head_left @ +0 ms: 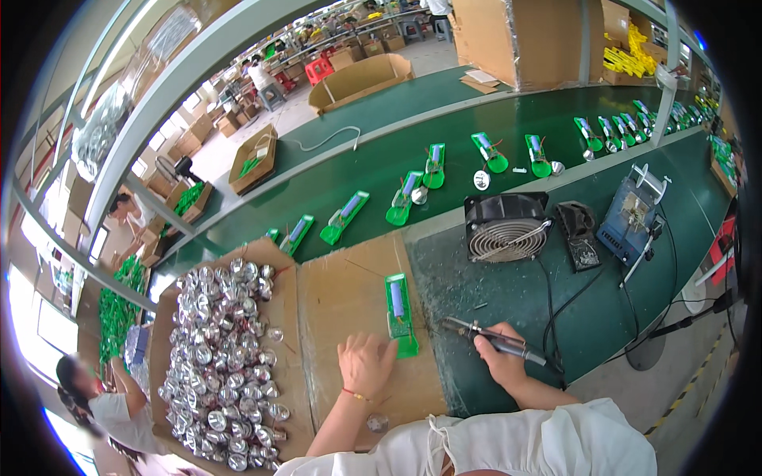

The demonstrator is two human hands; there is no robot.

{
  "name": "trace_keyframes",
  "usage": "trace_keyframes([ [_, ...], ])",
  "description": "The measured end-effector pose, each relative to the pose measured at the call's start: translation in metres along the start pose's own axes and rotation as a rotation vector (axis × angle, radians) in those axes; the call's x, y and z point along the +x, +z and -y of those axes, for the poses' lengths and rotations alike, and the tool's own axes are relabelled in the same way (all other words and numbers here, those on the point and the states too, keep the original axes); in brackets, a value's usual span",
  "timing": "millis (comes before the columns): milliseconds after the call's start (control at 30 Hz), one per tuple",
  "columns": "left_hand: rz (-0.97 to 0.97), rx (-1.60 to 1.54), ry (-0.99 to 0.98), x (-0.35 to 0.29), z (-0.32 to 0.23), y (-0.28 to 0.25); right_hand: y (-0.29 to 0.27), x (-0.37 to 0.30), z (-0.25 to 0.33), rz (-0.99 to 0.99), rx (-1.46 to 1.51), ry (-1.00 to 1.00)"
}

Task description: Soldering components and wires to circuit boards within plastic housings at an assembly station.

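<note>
On a cardboard sheet (pixel 333 285) in front of me lies a green plastic casing (pixel 407 347) with a blue-violet cylindrical battery (pixel 397 300) and thin wires in it. My left hand (pixel 365 366) is at the casing's lower left side, fingers loosely bent and slightly apart, with nothing visible in them; a finger reaches its edge. To the right, my right hand (pixel 503 361) is closed around the dark handle of a soldering iron (pixel 508 345). Its metal tip points left toward the casing, apart from it.
A box of silvery reflector cups (pixel 222 357) stands left. Beyond, more green casings (pixel 345 218) line a green conveyor belt (pixel 317 190). A fan (pixel 508 226), a dark stand (pixel 578 234) and a blue solder-wire feeder (pixel 631 214) with cables stand right. Another person (pixel 119 412) sits at left.
</note>
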State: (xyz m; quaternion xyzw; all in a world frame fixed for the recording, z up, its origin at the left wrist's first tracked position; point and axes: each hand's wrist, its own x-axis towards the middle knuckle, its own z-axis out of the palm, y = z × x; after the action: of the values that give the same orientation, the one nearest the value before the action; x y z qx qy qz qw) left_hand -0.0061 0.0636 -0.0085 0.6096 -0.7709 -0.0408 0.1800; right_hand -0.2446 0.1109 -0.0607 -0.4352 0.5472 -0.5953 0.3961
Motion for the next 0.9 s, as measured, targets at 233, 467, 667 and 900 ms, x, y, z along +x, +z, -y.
trace_keyframes([
  [233,0.002,-0.087,0.081,-0.099,0.020,-0.020,0.003,-0.005,-0.009,-0.021,0.074,-0.059],
  [467,-0.163,-0.013,0.215,-0.098,0.033,-0.013,0.005,-0.003,-0.008,-0.036,0.017,-0.092],
  [667,-0.279,0.123,0.008,-0.066,0.041,-0.022,0.004,-0.002,-0.001,-0.070,0.026,-0.055],
  [900,0.019,0.245,-0.070,-0.079,0.036,-0.009,0.002,-0.008,-0.001,-0.050,-0.009,-0.062],
])
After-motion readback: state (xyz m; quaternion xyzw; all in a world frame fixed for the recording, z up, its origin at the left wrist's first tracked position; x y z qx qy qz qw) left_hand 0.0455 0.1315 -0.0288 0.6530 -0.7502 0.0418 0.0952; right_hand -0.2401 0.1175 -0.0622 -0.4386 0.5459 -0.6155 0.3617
